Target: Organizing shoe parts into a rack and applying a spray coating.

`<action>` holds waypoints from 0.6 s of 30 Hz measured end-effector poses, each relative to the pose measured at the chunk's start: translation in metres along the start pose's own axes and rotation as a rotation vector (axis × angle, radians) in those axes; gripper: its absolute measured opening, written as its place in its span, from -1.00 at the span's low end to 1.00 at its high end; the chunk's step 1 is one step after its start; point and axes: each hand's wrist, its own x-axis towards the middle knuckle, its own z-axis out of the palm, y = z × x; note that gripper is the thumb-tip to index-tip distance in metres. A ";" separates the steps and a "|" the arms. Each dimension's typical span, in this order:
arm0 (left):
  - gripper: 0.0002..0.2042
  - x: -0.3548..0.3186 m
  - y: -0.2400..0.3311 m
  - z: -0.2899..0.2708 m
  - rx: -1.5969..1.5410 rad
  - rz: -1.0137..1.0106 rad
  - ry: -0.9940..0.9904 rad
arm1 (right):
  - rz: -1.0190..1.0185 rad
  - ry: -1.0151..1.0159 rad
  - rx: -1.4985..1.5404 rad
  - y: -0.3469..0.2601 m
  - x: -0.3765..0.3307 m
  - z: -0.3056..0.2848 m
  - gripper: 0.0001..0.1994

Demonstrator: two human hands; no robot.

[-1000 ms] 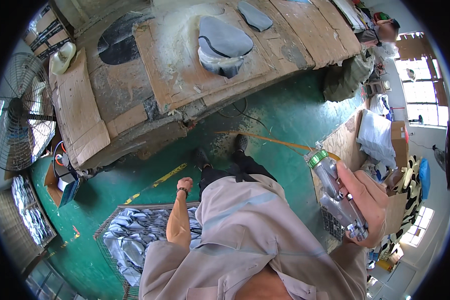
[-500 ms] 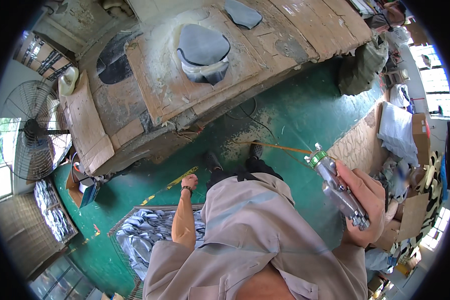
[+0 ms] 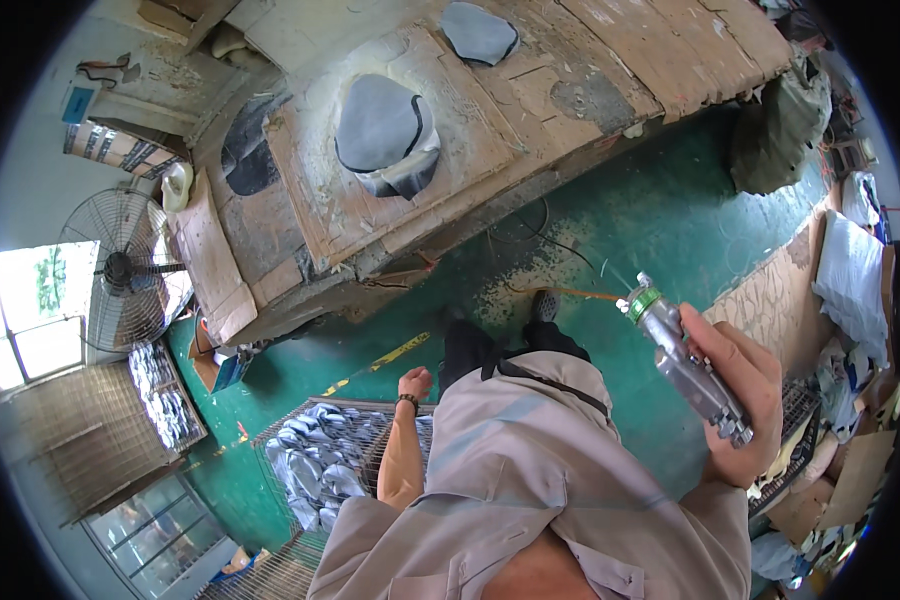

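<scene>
My right hand [image 3: 745, 385] is wrapped round a metal spray gun [image 3: 682, 355] with a green ring near its nozzle end. An orange-brown hose [image 3: 580, 294] shows near the nozzle end. My left hand [image 3: 415, 382] hangs low on the other side with its fingers curled in; I see nothing in it. On the cardboard-covered workbench [image 3: 300, 215] ahead, a smooth grey rounded piece [image 3: 378, 122] with a dark edge sits on a pale, crusted support [image 3: 410, 175]. A second grey piece [image 3: 478, 33] lies behind it to the right. Both hands are apart from the bench.
A wire rack [image 3: 320, 450] of many grey-blue pieces stands beside my left arm. At the left are a large fan [image 3: 117, 270] and an open box [image 3: 228, 368]. A draped sack [image 3: 780, 135] hangs at the bench's right end. Wrapped goods [image 3: 850, 285] and cartons line the right side.
The view has shifted, so the bench and fan appear farther right. The grey piece on the support has turned: its dark edge now faces right. My right hand still holds the spray gun.
</scene>
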 end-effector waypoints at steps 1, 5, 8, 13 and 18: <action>-0.69 -0.008 -0.007 0.000 0.011 0.001 0.028 | 0.061 0.050 0.048 0.006 0.004 -0.001 -0.42; -0.71 -0.021 -0.005 0.020 -0.099 -0.056 0.019 | 0.094 0.144 0.044 0.016 0.014 -0.022 -0.47; -0.72 -0.021 -0.020 0.019 -0.111 -0.063 0.015 | 0.073 0.123 0.085 0.021 0.034 -0.034 -0.39; -0.81 -0.010 0.008 0.033 0.089 -0.018 0.056 | 0.045 0.164 0.057 0.001 0.072 -0.025 -0.44; -0.70 0.030 0.042 0.029 -0.159 -0.009 0.036 | 0.028 0.237 0.055 -0.021 0.100 -0.009 -0.44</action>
